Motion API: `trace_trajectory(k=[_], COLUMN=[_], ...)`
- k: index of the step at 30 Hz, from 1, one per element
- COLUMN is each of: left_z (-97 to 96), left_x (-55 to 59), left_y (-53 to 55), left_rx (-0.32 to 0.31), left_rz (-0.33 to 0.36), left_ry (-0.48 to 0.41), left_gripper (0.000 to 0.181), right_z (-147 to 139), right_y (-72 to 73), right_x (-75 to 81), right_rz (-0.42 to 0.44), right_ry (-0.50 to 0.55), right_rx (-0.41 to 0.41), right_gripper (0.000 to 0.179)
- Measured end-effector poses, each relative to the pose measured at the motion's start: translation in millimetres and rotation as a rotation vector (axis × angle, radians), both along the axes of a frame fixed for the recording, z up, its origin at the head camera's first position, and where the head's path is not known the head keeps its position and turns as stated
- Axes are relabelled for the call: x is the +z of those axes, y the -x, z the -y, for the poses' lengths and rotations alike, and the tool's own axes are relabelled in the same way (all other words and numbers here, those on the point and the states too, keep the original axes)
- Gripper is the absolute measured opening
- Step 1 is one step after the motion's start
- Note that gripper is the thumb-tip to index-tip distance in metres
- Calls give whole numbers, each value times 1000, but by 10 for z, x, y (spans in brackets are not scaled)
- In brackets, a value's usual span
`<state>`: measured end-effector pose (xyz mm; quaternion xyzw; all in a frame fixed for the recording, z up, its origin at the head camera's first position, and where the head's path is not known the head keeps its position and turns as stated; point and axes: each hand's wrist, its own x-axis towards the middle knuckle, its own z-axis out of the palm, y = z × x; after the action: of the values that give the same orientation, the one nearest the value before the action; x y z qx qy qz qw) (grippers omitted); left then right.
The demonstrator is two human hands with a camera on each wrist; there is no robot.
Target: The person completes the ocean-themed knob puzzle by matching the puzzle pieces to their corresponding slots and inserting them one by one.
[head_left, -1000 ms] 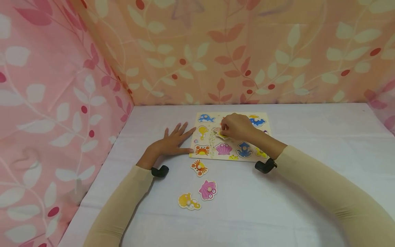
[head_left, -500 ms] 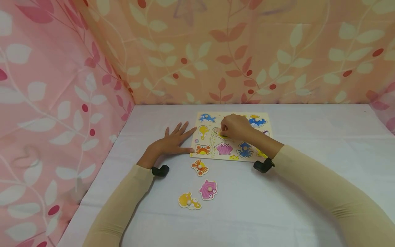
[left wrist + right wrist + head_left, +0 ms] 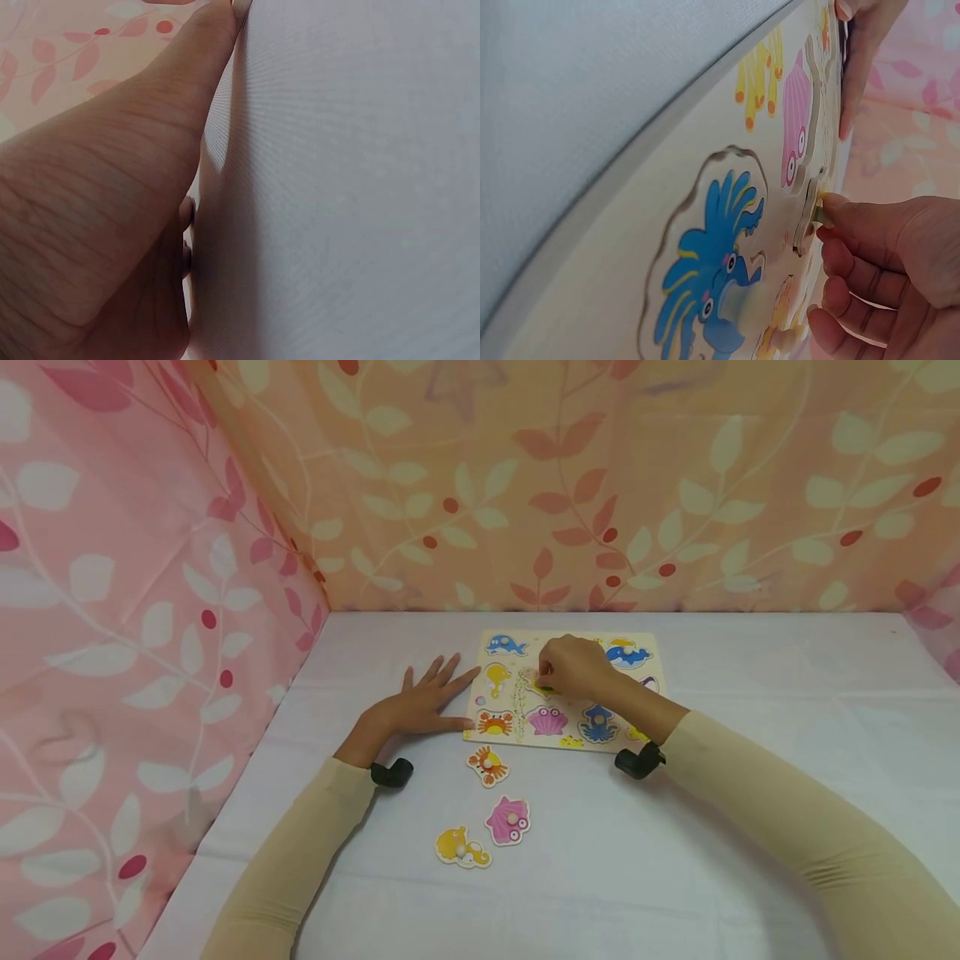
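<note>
A wooden peg puzzle board [image 3: 501,697] with sea-animal pictures lies on the white-covered table. My right hand [image 3: 576,668] pinches the knob of a partly hidden yellow puzzle piece [image 3: 542,688] between thumb and fingertips, near the middle of the board. The right wrist view shows this puzzle piece [image 3: 808,217] edge-on, close over the board, with the other fingers curled beside it. My left hand [image 3: 420,706] rests flat with fingers spread, its index fingertip and thumb at the board's left edge. In the left wrist view, the hand [image 3: 112,180] lies along the white cloth.
Three loose knobbed pieces lie in front of the board: an orange crab [image 3: 488,765], a pink shell [image 3: 508,821] and a yellow seahorse [image 3: 462,848]. Blue whale [image 3: 506,645], blue dolphin-like [image 3: 628,656] and blue squid [image 3: 598,724] pieces sit in the board. Patterned cloth [image 3: 465,493] hangs behind.
The yellow piece under my right hand has tipped down slightly and lies flatter over the board. Both hands keep nearly the same place.
</note>
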<state>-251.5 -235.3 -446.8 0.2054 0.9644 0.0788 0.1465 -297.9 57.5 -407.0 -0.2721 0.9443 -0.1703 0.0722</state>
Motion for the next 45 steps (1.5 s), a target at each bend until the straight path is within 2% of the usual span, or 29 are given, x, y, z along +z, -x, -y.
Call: trace_trajectory(k=[20, 29, 37, 45], left_z=[1, -10, 2, -9], left_x=[-34, 10, -11, 0], left_y=[21, 7, 26, 20], left_rx=[2, 5, 2, 2], left_rz=[-3, 10, 3, 7], left_ry=[10, -1, 3, 2], left_gripper=[100, 99, 100, 100], right_z=[4, -13, -71, -133], right_y=[11, -30, -156, -472], right_x=[-19, 13, 83, 156], right_rz=[29, 3, -54, -83], right_ry=[12, 0, -1, 100], right_rx=[-11, -2, -2, 33], right_gripper=[13, 15, 23, 26])
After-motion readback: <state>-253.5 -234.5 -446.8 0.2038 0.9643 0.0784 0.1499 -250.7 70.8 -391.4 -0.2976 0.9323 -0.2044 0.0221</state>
